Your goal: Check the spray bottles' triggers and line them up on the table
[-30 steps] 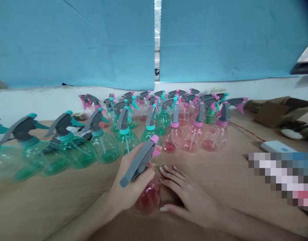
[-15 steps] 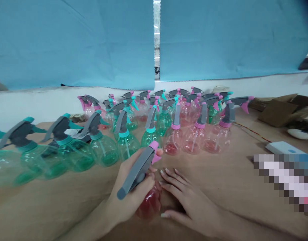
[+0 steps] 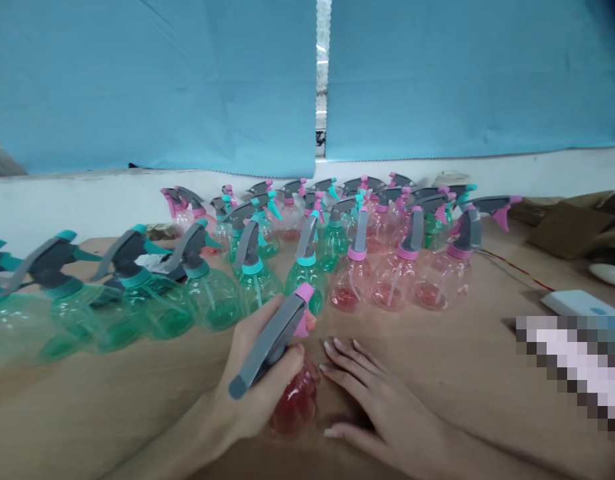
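Note:
My left hand (image 3: pixel 260 383) is wrapped round the neck of a pink spray bottle (image 3: pixel 295 400) that stands on the wooden table (image 3: pixel 462 353). Its grey trigger head (image 3: pixel 270 340) with a pink nozzle tilts up over my knuckles. My right hand (image 3: pixel 382 400) lies flat on the table just right of the bottle, fingers stretched out and apart, holding nothing. Behind my hands stand several green spray bottles (image 3: pixel 210 297) and several pink spray bottles (image 3: pixel 392 280) in rows.
More green bottles (image 3: pixel 67 307) run along the left. A white flat device (image 3: pixel 580 303) and a red wire (image 3: pixel 512 267) lie at the right, with brown cardboard pieces (image 3: pixel 562 227) behind. Blue sheets (image 3: pixel 162 80) hang over a white ledge at the back.
The view has drifted slightly left and down, so the bottles sit further right in the picture. My hands and the pink bottle keep the same hold and place.

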Action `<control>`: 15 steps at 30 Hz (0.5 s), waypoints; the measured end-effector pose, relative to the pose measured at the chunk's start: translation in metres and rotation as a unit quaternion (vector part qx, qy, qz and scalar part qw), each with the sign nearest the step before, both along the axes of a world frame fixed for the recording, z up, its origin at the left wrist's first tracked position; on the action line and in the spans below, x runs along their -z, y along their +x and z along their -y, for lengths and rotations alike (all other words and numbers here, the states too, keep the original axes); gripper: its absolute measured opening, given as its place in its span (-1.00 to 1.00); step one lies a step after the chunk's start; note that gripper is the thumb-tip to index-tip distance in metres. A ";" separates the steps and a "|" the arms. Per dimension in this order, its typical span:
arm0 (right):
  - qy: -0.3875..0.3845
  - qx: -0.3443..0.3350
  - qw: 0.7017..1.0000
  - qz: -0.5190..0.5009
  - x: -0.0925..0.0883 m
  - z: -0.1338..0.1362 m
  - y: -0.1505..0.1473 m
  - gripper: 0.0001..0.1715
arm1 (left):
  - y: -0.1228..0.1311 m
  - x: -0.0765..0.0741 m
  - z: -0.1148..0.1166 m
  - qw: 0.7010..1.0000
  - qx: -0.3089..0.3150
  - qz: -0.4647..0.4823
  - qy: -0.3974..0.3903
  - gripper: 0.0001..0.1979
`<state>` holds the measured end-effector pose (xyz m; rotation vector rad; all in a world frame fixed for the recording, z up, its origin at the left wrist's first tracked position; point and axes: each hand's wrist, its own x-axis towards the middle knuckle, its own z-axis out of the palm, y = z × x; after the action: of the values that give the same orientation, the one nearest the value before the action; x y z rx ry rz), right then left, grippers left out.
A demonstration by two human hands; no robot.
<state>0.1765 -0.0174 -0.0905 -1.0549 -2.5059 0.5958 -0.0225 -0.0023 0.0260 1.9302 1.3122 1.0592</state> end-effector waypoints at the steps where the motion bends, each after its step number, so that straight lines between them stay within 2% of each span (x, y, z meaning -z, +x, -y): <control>1: -0.001 0.002 1.000 0.001 0.000 0.000 0.000 -0.25 | 0.001 0.000 0.000 1.000 -0.001 0.007 0.005 -0.91; 5: -0.010 0.000 1.000 0.016 -0.003 -0.001 -0.001 -0.23 | 0.001 0.001 0.000 1.000 -0.001 0.021 0.012 -0.89; 9: -0.012 -0.004 1.000 0.028 -0.006 -0.001 -0.002 -0.24 | -0.002 0.001 -0.003 1.000 0.008 -0.010 0.004 -0.80; 15: -0.015 0.002 0.999 0.038 -0.006 0.000 -0.003 -0.23 | -0.005 0.009 -0.011 1.000 -0.009 0.005 -0.005 -0.74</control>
<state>0.1737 -0.0171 -0.0848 -1.1129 -2.5662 0.6049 -0.0274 0.0086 0.0165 1.9073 1.3290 1.0681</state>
